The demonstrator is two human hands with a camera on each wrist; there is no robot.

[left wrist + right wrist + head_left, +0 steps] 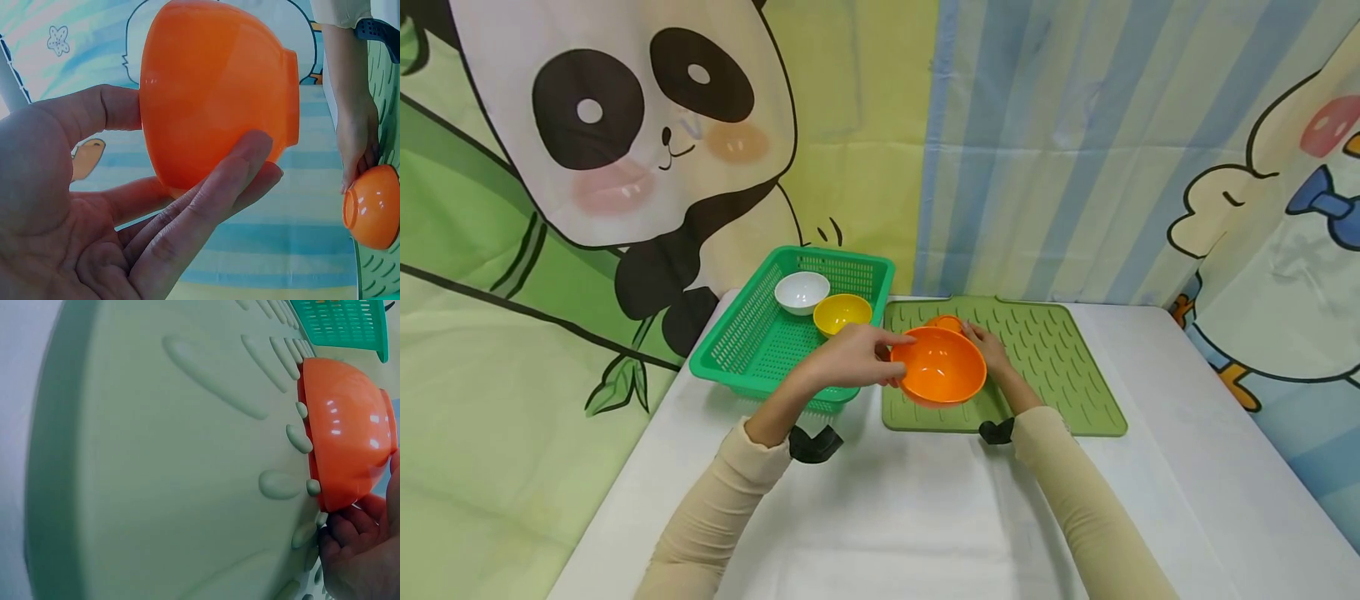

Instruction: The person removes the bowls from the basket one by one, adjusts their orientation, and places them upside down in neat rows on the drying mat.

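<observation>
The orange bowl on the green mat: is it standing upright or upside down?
The bowl is upside down: in the right wrist view, its rim faces the mat and its base points away.

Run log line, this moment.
left hand: holds orange bowl | right hand: holds overturned orange bowl on mat | basket: white bowl, yellow bowl

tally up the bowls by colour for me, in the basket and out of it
White: 1, the white bowl in the green basket
Yellow: 1, the yellow bowl in the same basket
Orange: 2, the raised orange bowl in the left hand and the upside-down orange bowl at the right hand
Total: 4 bowls
</observation>
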